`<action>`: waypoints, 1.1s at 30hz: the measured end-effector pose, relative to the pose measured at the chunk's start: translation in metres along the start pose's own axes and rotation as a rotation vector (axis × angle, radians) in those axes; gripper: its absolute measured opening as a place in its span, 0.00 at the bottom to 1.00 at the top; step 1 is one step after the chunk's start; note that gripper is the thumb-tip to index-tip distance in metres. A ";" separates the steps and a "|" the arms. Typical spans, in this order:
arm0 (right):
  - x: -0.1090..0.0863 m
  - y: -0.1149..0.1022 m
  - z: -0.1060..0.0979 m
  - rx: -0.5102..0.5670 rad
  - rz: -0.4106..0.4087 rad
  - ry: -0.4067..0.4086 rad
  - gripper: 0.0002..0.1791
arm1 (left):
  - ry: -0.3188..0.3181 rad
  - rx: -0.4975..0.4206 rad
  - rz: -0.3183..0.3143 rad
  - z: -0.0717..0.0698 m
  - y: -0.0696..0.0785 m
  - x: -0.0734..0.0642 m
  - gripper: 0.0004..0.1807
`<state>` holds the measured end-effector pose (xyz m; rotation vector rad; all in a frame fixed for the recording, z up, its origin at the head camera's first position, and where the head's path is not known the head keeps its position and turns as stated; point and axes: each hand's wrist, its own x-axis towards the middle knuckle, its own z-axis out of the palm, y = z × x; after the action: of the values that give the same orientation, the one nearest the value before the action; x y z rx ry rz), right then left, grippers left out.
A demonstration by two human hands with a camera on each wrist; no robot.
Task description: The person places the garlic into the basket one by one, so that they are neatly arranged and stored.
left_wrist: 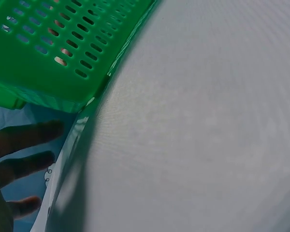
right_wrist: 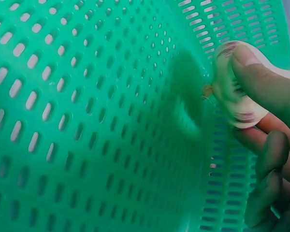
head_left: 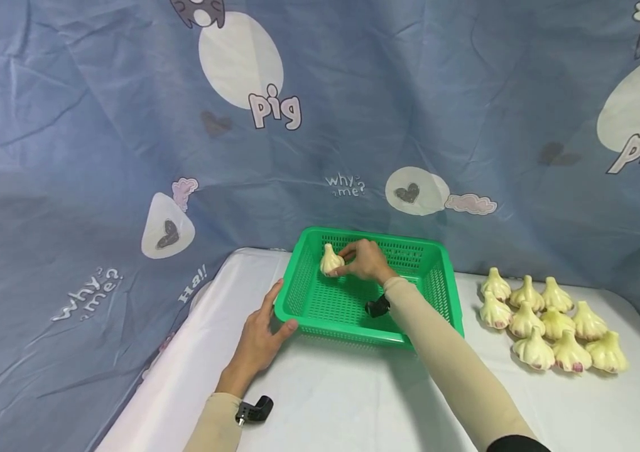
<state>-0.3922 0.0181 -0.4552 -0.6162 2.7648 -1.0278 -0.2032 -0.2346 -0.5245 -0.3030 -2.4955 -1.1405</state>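
Observation:
Inside a green plastic basket (head_left: 348, 331), near its back left corner, my right hand (head_left: 367, 260) pinches a garlic bulb (head_left: 330, 260) between thumb and fingers. The bulb stands stem up in the head view. In the right wrist view its root end faces the perforated basket floor, with the thumb (right_wrist: 266, 82) over purple-streaked skin. My left hand (head_left: 257, 342) is at the basket's front left corner, thumb near the front rim and fingers along the left side. The left wrist view shows its fingers (left_wrist: 26, 137) spread and nearly straight beside the basket wall.
On the white-covered table (head_left: 331, 402), to the right of the basket, several garlic bulbs (head_left: 557, 323) lie grouped in rows. A blue printed cloth (head_left: 353, 113) hangs close behind the table and basket. Small black devices (head_left: 254, 410) are strapped to the wrists.

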 end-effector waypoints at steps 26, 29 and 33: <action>0.016 0.005 0.013 -0.100 -0.081 -0.041 0.31 | -0.003 -0.028 -0.042 0.002 -0.001 -0.001 0.48; 0.016 0.006 0.013 -0.141 -0.102 -0.045 0.31 | -0.007 -0.028 -0.048 0.003 -0.001 -0.002 0.49; 0.017 0.006 0.013 -0.170 -0.113 -0.045 0.31 | -0.009 -0.027 -0.059 0.002 0.000 -0.001 0.49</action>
<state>-0.4059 0.0072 -0.4686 -0.8162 2.8254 -0.7927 -0.2025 -0.2327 -0.5262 -0.2443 -2.5142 -1.1989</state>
